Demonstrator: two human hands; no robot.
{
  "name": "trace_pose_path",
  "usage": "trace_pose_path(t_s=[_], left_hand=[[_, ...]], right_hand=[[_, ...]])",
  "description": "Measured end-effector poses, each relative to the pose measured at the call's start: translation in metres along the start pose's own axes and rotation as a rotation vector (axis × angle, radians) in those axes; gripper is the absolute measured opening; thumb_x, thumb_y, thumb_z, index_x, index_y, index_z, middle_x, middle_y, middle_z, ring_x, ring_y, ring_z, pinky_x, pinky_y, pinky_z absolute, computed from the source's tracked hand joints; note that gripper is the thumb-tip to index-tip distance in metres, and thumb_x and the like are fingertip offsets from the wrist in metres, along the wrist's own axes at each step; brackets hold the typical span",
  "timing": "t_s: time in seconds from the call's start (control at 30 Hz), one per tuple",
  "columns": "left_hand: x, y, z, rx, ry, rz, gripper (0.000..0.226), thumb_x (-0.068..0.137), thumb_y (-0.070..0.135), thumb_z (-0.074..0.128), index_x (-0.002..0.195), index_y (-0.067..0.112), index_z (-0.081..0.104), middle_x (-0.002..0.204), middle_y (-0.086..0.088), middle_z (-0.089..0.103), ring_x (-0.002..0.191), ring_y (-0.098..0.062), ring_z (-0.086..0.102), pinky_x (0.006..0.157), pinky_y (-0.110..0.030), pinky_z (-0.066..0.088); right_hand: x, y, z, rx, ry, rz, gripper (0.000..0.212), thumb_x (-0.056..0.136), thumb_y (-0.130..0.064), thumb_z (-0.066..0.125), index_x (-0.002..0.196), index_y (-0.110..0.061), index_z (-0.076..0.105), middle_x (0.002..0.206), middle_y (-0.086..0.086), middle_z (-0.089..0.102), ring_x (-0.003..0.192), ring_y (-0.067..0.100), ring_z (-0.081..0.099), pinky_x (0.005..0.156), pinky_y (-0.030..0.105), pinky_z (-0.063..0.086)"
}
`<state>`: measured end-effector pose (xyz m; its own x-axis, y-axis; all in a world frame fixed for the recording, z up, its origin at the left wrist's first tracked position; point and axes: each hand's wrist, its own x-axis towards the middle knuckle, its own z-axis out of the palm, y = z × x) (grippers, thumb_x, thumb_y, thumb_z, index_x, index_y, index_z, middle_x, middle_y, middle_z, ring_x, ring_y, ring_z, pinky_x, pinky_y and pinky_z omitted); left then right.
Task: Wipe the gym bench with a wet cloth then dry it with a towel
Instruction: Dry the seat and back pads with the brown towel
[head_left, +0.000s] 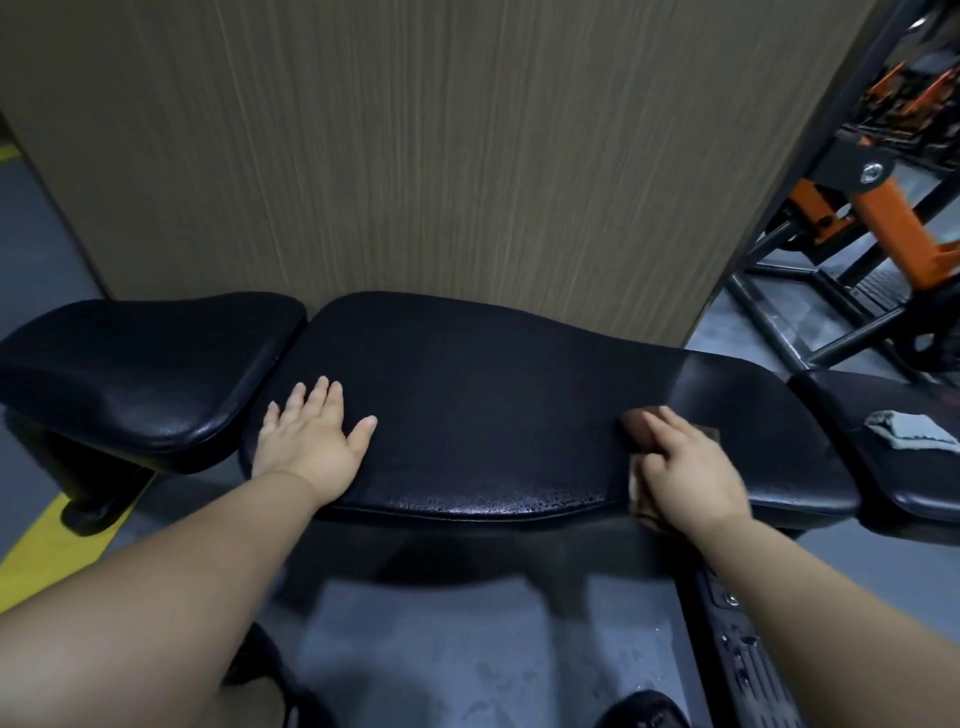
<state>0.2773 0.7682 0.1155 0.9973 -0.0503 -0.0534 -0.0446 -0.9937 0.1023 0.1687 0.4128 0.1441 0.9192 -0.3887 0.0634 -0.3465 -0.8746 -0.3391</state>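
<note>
Our left hand (311, 436) lies flat, released, on the bench (467, 395); our right hand (685, 467) grasps a brown cloth (636, 425).

The long pad (467, 405) lies crosswise at centre, the wall panel (415, 156) behind it at 12 o'clock. A seat pad (135, 374) sits beside it at 9 o'clock and a third pad (883, 483) at 3 o'clock, with the towel (909, 434) lying on the third. The left hand (306, 441) rests on the long pad's 9 o'clock end. The right hand (685, 467) grips the cloth (636, 431) toward 3 o'clock. A gym machine (883, 218) stands at 2 o'clock.
</note>
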Motion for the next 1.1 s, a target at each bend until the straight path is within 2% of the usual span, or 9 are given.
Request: trace_pose_path(t_s=[0.17, 0.33, 0.43, 0.63, 0.8, 1.0, 1.1], left_hand=[[-0.001, 0.006, -0.003, 0.023, -0.050, -0.006, 0.070, 0.100, 0.055, 0.014, 0.156, 0.014, 0.004, 0.163, 0.002, -0.001, 0.150, -0.020, -0.004, 0.121, -0.042, 0.000], [-0.004, 0.009, -0.005, 0.014, -0.070, -0.015, 0.068, 0.101, 0.052, 0.014, 0.156, 0.013, 0.004, 0.163, 0.001, -0.002, 0.150, -0.020, -0.005, 0.121, -0.042, -0.001], [-0.010, 0.017, -0.006, 0.003, -0.073, 0.015, 0.068, 0.101, 0.052, 0.014, 0.156, 0.013, 0.003, 0.163, 0.000, -0.003, 0.150, -0.020, -0.006, 0.121, -0.042, -0.002], [-0.031, 0.057, -0.005, -0.029, -0.059, 0.197, 0.064, 0.102, 0.050, 0.011, 0.156, 0.017, 0.005, 0.163, 0.004, -0.003, 0.149, -0.014, -0.006, 0.121, -0.038, -0.006], [-0.042, 0.104, 0.002, -0.025, -0.091, 0.318, 0.064, 0.102, 0.050, 0.013, 0.156, 0.017, 0.003, 0.163, 0.004, -0.004, 0.149, -0.013, -0.007, 0.121, -0.037, -0.005], [-0.042, 0.119, 0.004, 0.002, -0.105, 0.335, 0.067, 0.101, 0.052, 0.012, 0.156, 0.015, 0.003, 0.163, 0.003, -0.005, 0.150, -0.015, -0.008, 0.122, -0.038, -0.004], [-0.042, 0.120, 0.003, 0.002, -0.112, 0.338, 0.067, 0.101, 0.053, 0.012, 0.156, 0.015, 0.003, 0.163, 0.002, -0.005, 0.150, -0.015, -0.008, 0.122, -0.038, -0.003]], right_hand=[[0.005, -0.018, 0.003, -0.106, -0.011, 0.088, 0.055, 0.089, -0.024, 0.045, 0.144, -0.026, 0.042, 0.157, -0.006, 0.026, 0.137, 0.023, 0.035, 0.108, 0.034, 0.035], [-0.015, -0.096, 0.025, -0.100, -0.106, -0.197, 0.058, 0.088, -0.026, 0.046, 0.146, -0.027, 0.038, 0.158, -0.003, 0.024, 0.141, 0.019, 0.030, 0.114, 0.026, 0.023], [-0.031, -0.141, 0.040, -0.086, -0.169, -0.358, 0.059, 0.091, -0.025, 0.042, 0.149, -0.025, 0.032, 0.160, -0.003, 0.018, 0.144, 0.018, 0.022, 0.117, 0.029, 0.017], [-0.027, -0.136, 0.044, -0.018, -0.221, -0.411, 0.059, 0.091, -0.024, 0.042, 0.149, -0.024, 0.033, 0.159, -0.003, 0.019, 0.145, 0.015, 0.019, 0.118, 0.030, 0.017], [-0.018, -0.092, 0.027, 0.026, -0.158, -0.295, 0.058, 0.090, -0.025, 0.047, 0.147, -0.029, 0.037, 0.158, -0.008, 0.023, 0.143, 0.012, 0.024, 0.116, 0.028, 0.020], [0.007, -0.006, -0.003, 0.004, -0.054, 0.000, 0.055, 0.089, -0.026, 0.049, 0.143, -0.032, 0.043, 0.156, -0.011, 0.027, 0.140, 0.016, 0.030, 0.110, 0.029, 0.028], [0.012, 0.000, -0.003, -0.041, -0.035, 0.064, 0.053, 0.089, -0.026, 0.047, 0.142, -0.029, 0.043, 0.157, -0.008, 0.027, 0.139, 0.020, 0.032, 0.108, 0.032, 0.032]])
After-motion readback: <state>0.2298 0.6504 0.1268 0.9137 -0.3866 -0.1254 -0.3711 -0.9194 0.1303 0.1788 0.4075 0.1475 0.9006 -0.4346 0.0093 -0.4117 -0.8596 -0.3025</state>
